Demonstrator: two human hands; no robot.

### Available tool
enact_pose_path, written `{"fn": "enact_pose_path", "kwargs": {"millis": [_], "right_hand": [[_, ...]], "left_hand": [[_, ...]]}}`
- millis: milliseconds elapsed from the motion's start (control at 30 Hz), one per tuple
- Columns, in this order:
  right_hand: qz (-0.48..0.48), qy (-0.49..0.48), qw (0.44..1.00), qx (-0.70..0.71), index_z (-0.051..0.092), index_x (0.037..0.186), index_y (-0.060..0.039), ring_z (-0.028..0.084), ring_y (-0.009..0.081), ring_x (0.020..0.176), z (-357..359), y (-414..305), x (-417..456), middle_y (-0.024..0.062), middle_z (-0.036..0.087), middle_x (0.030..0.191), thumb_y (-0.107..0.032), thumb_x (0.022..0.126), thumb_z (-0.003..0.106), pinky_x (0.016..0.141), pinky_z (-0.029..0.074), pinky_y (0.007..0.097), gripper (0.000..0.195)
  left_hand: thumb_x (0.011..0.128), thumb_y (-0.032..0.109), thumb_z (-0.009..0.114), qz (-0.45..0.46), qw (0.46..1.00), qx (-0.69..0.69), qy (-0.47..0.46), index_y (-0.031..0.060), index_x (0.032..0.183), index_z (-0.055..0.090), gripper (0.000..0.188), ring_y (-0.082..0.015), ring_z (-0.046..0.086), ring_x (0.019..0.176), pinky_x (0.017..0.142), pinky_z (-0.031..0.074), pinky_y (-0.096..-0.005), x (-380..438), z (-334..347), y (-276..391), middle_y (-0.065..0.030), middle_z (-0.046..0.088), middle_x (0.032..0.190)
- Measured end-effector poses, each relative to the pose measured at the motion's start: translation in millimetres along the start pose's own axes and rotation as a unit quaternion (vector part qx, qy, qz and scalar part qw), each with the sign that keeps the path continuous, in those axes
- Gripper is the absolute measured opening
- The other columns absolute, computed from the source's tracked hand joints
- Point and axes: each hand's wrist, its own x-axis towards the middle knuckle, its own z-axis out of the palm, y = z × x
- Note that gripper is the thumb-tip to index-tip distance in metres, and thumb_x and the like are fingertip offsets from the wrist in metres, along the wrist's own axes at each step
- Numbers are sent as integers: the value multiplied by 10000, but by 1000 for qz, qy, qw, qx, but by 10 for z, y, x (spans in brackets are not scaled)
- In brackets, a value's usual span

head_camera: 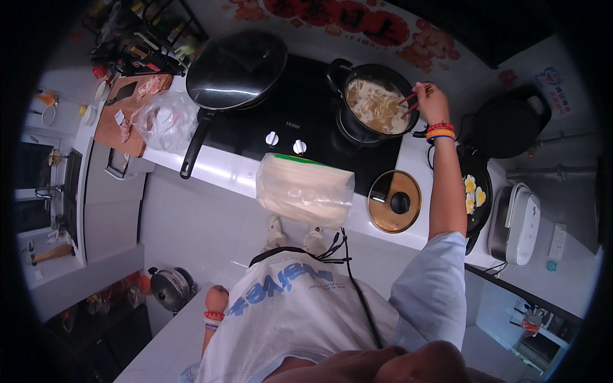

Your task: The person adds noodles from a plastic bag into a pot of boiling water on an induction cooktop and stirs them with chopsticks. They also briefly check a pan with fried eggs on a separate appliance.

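My right hand grips a pair of red chopsticks over the black two-handled pot. The chopstick tips reach into noodles in cloudy, foamy liquid. This pot stands on the right burner of a black glass cooktop. Down by my side hangs my left hand, its fingers curled; whether anything is inside them is hidden. A clear bag of pale noodles lies at the cooktop's front edge. To its right rests a glass lid with a black knob.
A lidded wok sits at left, its handle jutting past the counter edge. Beyond are a plastic bag and a cutting board with meat and a cleaver. An open electric griddle holds fried eggs beside a white appliance.
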Motion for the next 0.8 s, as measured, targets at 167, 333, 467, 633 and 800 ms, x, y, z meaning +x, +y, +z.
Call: {"fn": "enact_pose_path", "kwargs": {"millis": [167,333,467,633,800], "right_hand": [[1,-95,989,116,653,859,-40,625,180,618,-55,-463,-272,74,662,801,-261,910,537,599,493,294,254],[-47,-95,972,207,635,886,-9,598,101,609,-245,-561,-507,40,646,792,-207,907,570,560,481,234,209],[-97,-177,955,217,643,917,5,615,127,631,-30,-535,-562,55,639,809,-180,885,605,594,489,238,192],[-127,-152,970,138,676,918,-35,638,187,684,115,-361,-288,101,652,870,-180,879,604,645,499,267,167],[-40,-108,970,214,630,981,-15,581,80,679,-87,-310,-34,38,672,907,-171,931,529,642,482,218,192]], "left_hand": [[705,135,535,-1,1000,3,17,71,716,692,170,-400,614,703,633,493,-455,13,133,-161,-196,639,716],[709,138,533,-16,1000,2,4,75,715,693,172,-400,615,712,644,493,-458,-31,69,-47,-196,643,736],[709,135,531,-10,1000,0,10,78,713,695,174,-398,617,717,649,494,-455,11,104,-63,-193,645,735],[717,131,528,-25,1000,8,8,74,726,696,178,-397,617,713,653,496,-454,29,48,41,-192,644,725],[724,133,533,-63,998,26,4,66,738,697,178,-403,617,711,655,499,-461,-40,47,65,-200,642,730]]}}
